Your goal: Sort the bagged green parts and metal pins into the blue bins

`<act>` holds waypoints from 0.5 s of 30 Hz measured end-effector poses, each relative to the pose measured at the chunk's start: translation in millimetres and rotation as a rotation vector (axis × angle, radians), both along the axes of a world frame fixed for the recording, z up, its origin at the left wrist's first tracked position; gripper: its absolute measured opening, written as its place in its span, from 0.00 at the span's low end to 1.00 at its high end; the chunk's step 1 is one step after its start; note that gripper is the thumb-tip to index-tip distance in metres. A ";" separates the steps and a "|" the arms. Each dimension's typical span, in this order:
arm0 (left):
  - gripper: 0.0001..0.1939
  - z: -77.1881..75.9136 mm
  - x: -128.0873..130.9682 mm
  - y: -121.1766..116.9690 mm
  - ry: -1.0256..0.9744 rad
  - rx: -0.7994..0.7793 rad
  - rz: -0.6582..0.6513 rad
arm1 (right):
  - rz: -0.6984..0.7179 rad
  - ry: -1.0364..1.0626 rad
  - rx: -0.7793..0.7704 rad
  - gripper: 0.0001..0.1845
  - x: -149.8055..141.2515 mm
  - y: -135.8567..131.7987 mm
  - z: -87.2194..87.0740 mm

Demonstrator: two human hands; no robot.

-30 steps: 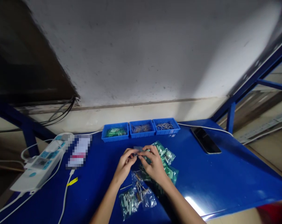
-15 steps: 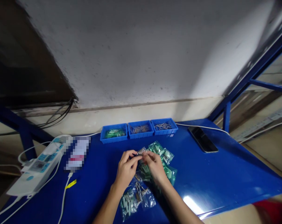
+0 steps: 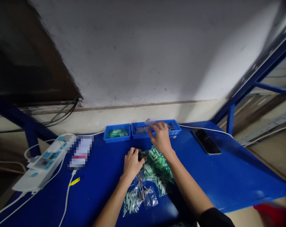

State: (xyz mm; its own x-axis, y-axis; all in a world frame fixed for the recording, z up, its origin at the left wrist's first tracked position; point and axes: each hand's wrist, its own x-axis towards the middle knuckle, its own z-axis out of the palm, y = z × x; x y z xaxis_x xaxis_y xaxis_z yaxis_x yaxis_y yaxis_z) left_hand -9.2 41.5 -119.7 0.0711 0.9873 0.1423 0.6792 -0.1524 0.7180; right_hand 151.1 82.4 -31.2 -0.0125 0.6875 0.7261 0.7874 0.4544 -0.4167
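Observation:
My right hand [image 3: 160, 137] is raised in front of the middle and right bins, its fingers closed on a small clear plastic bag [image 3: 149, 122] that is smeared by motion. My left hand [image 3: 132, 163] rests low at the left edge of a pile of green-tinted bags [image 3: 158, 162], thumb and curved fingers apart, nothing visible between them. Nearer to me lie clear bags [image 3: 131, 201] with pale plugs, along with some metal screws [image 3: 141, 190].
Behind the pile stand a blue bin of green bags [image 3: 117, 126], a middle bin [image 3: 136, 136] and a right bin [image 3: 175, 126] with metal pieces. A dark phone [image 3: 206, 142] lies right; a power strip [image 3: 40, 170], a blurred-out phone [image 3: 81, 153] and cables lie left.
My right hand has left my left hand and moved up and away to the bins with a small bag. My left hand has opened and lowered beside the pile.

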 end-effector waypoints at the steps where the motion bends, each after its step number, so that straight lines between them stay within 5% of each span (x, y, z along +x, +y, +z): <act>1: 0.10 -1.5 -3.4 0.6 -0.069 -0.002 0.004 | 0.057 -0.032 -0.146 0.09 -2.7 -1.8 -9.9; 5: 0.09 -4.7 -20.9 2.4 -0.235 0.003 0.039 | 0.180 0.119 -0.517 0.14 -10.1 -24.8 -45.5; 9: 0.08 4.8 -29.5 1.7 -0.342 0.053 0.015 | 0.379 0.519 -0.809 0.22 -19.7 -40.1 -55.0; 11: 0.05 11.6 -29.2 -0.4 -0.338 0.133 -0.073 | 0.456 0.724 -0.848 0.22 -26.2 -40.6 -54.5; 15: 0.07 19.5 -24.0 -7.5 -0.257 0.243 -0.175 | 0.439 0.863 -0.688 0.20 -31.2 -41.7 -58.6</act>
State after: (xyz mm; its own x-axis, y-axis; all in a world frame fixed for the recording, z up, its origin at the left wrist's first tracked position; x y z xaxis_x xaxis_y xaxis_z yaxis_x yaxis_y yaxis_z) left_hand -33.2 34.0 -100.3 0.1666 0.8988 0.4054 0.4305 -0.4362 0.7902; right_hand 119.8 40.7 -89.8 -0.0324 0.9955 0.0895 -0.0403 0.0882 -0.9953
